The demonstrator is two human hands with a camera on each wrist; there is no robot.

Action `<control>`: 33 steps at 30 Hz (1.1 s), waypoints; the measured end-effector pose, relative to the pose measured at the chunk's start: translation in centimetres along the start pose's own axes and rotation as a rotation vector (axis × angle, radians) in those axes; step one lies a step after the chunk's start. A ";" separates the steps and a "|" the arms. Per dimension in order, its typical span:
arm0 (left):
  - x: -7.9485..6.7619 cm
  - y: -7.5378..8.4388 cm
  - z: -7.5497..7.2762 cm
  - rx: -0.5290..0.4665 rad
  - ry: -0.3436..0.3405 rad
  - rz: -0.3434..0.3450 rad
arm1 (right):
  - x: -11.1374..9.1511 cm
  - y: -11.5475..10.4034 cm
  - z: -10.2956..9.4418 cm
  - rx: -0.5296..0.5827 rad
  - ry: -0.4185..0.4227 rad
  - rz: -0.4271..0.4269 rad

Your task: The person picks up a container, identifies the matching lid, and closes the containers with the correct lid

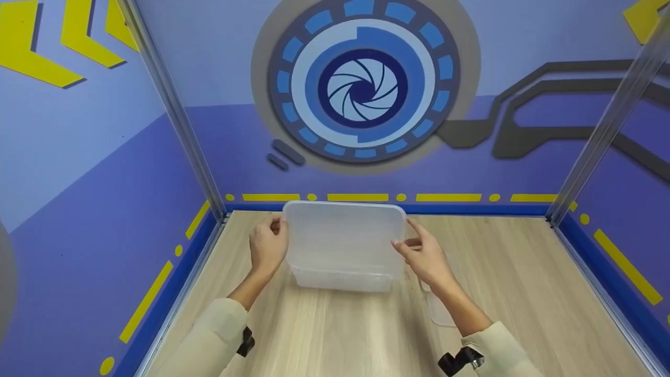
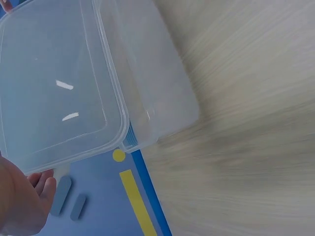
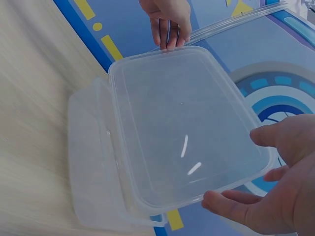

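A translucent plastic lid [image 1: 345, 230] is held tilted up, its broad face toward the head camera. Below and partly behind it, a clear rectangular plastic container [image 1: 343, 281] stands on the table. My left hand [image 1: 269, 246] pinches the lid's left edge; in the right wrist view those fingers reach its far edge. On the opposite edge my right hand [image 1: 425, 257] grips with thumb and fingers, near a corner in the right wrist view. The lid's lower edge overlaps the container's rim [image 2: 140, 145] in the left wrist view.
Beside the right forearm, a flat clear plastic piece [image 1: 441, 310] lies on the wooden table [image 1: 523, 293], partly covered by the arm. Blue printed panels [image 1: 225, 152] and metal corner posts [image 1: 172, 99] enclose the table at the back and sides.
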State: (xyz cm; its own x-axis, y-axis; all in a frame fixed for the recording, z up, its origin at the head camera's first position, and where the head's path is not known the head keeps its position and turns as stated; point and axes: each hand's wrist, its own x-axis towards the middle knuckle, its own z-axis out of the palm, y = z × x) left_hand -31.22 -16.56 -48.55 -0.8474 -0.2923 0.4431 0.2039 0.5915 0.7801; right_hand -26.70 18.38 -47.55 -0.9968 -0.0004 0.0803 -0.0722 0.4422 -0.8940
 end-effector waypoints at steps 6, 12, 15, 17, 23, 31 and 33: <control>0.2 0.1 -0.1 -0.023 0.008 -0.002 | 0.1 -0.1 0.1 -0.018 0.044 -0.020; 0.2 0.4 0.0 -0.039 0.007 -0.011 | 0.1 -0.2 0.4 -0.025 0.089 -0.055; 0.1 0.5 0.1 -0.054 0.012 -0.024 | 0.1 -0.2 0.5 -0.008 0.096 -0.054; 0.0 0.5 0.2 -0.067 0.013 -0.038 | 0.1 -0.2 0.5 -0.001 0.100 -0.053; 0.1 0.5 0.3 -0.089 0.015 -0.071 | 0.2 -0.2 0.5 0.000 0.108 -0.056; 0.1 0.2 0.2 -0.107 -0.011 -0.106 | 0.2 -0.1 0.6 0.049 0.105 -0.046; 0.0 0.1 0.1 -0.126 -0.021 -0.125 | 0.2 -0.1 0.6 0.053 0.108 -0.046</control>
State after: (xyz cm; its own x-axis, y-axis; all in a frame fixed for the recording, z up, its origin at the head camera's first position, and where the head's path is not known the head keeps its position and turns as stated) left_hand -31.26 -16.41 -48.48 -0.8798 -0.3410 0.3312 0.1550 0.4529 0.8780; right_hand -26.94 17.79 -47.72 -0.9830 0.0781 0.1663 -0.1224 0.3964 -0.9099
